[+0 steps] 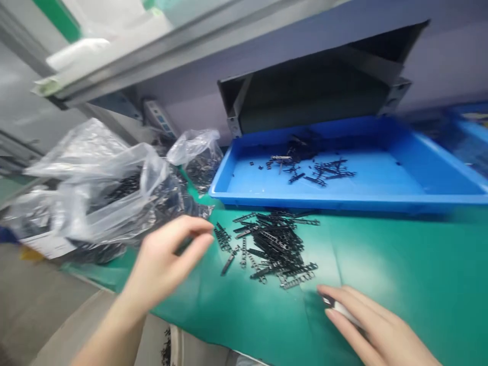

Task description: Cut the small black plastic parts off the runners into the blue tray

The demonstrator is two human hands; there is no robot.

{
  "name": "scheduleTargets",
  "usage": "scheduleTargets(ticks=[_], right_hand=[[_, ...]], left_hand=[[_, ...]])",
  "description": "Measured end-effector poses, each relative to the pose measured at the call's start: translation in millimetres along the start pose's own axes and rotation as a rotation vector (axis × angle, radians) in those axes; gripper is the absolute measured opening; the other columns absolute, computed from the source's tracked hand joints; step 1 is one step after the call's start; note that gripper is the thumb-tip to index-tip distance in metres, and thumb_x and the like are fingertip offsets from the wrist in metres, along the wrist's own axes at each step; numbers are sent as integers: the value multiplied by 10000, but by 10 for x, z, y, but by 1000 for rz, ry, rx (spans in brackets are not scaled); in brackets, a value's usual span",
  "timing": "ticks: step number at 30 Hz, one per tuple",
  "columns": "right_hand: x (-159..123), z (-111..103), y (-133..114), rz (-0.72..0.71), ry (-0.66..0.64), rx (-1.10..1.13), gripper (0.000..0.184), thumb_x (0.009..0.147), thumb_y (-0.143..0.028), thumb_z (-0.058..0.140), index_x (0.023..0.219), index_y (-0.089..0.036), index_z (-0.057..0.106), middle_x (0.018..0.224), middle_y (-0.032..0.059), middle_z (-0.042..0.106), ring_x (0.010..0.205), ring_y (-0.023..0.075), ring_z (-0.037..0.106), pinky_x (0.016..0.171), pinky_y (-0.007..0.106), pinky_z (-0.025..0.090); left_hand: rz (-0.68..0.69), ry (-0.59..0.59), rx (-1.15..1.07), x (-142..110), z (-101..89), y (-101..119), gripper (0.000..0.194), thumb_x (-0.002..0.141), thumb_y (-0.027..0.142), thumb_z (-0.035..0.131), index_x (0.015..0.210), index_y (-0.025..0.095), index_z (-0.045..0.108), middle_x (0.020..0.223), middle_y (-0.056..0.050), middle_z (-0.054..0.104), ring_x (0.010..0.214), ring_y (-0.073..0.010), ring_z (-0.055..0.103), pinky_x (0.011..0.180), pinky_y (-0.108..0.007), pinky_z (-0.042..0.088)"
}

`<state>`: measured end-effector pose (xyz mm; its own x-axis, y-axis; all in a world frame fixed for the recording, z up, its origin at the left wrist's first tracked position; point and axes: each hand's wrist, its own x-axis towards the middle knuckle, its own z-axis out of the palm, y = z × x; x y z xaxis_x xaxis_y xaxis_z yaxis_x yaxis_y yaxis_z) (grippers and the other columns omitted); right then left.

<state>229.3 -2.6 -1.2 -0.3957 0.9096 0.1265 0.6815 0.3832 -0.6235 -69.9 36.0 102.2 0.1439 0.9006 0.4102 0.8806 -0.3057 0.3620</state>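
Observation:
A heap of small black slotted plastic strips [276, 241] lies on the green table mat, with several loose strips around its edge. My left hand [170, 262] hovers at the left of the heap, thumb and forefinger curled together in a pinch; whatever is between the tips, if anything, is hidden. Close by its fingertips are a few black strips. To the lower right of the heap, my right hand [366, 317] is closed around a slim white tool with a dark tip [345, 310]. The tool's kind cannot be made out, as the fingers cover much of it.
Behind the heap stands a blue tray [282, 201] holding scattered black pieces. Clear plastic bags [114, 203] full of black parts crowd the left side. A metal shelf [190, 46] runs overhead, and another blue bin [473, 132] is at far right.

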Motion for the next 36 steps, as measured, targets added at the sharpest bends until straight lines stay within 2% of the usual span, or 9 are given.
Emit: scheduleTargets(ticks=[3, 6, 9, 15, 21, 24, 29, 33, 36], right_hand=[[4, -11, -44, 69, -58, -9, 223, 868, -289, 415, 1025, -261, 571, 926, 9, 674, 783, 171, 653, 629, 262, 544], [26, -13, -60, 104, -100, -20, 225, 865, -267, 413, 1030, -241, 565, 912, 28, 667, 751, 180, 651, 601, 287, 537], [79, -22, -70, 121, -143, -69, 220, 849, -220, 425, 1023, -222, 560, 914, 43, 661, 742, 194, 650, 588, 309, 531], [187, 10, -118, 96, -178, -138, 212, 822, -184, 471, 1012, -198, 563, 901, 48, 649, 706, 196, 644, 533, 303, 513], [161, 2, -119, 124, -150, -79, 219, 827, -181, 448, 1009, -201, 568, 906, 50, 646, 729, 198, 637, 572, 316, 515], [152, -27, -141, 196, -157, 78, 194, 836, -191, 449, 979, -214, 579, 888, 29, 648, 731, 178, 630, 615, 298, 511], [212, -57, -254, 314, -171, 403, 121, 821, -243, 507, 886, -212, 604, 735, -18, 652, 664, 140, 605, 621, 241, 484], [254, -78, -299, 369, -197, 521, 154, 838, -202, 462, 790, -198, 609, 702, -22, 655, 668, 132, 602, 624, 233, 464], [264, -96, -296, 375, -224, 545, 181, 857, -220, 444, 776, -197, 605, 692, -24, 657, 657, 127, 594, 613, 230, 454]], left_hand=[[138, -280, 31, -93, 611, -38, 275, 832, 331, 504, 1050, 170, 550, 1061, -99, 608, 985, -238, 564, 822, -357, 483], [204, -332, 87, -125, 1051, -44, 477, 791, 360, 566, 1191, 130, 447, 1246, -191, 467, 1174, -325, 408, 898, -478, 420], [278, -311, 74, -128, 1224, 26, 296, 823, 273, 529, 1090, 147, 506, 1185, -170, 503, 1155, -312, 416, 885, -477, 421], [350, -294, 89, -114, 1260, 87, 204, 863, 123, 368, 908, 146, 566, 909, -101, 596, 832, -225, 564, 694, -366, 489], [392, -154, 91, -108, 1211, 22, 176, 862, 122, 397, 889, 161, 566, 915, -92, 631, 875, -218, 580, 731, -350, 480], [412, -72, -8, -177, 1132, 155, 135, 829, 93, 476, 923, 164, 541, 969, -90, 633, 993, -223, 550, 851, -383, 431], [441, -193, -235, -438, 1146, 504, 118, 816, 68, 499, 855, 176, 525, 780, -28, 643, 701, -143, 573, 723, -319, 451], [200, -268, -521, -597, 1196, 627, 124, 808, 78, 511, 839, 198, 513, 772, -24, 592, 713, -144, 550, 641, -269, 457], [-215, -441, -785, -594, 1172, 648, 139, 765, 151, 571, 880, 202, 511, 810, -29, 584, 694, -140, 557, 621, -263, 484]])
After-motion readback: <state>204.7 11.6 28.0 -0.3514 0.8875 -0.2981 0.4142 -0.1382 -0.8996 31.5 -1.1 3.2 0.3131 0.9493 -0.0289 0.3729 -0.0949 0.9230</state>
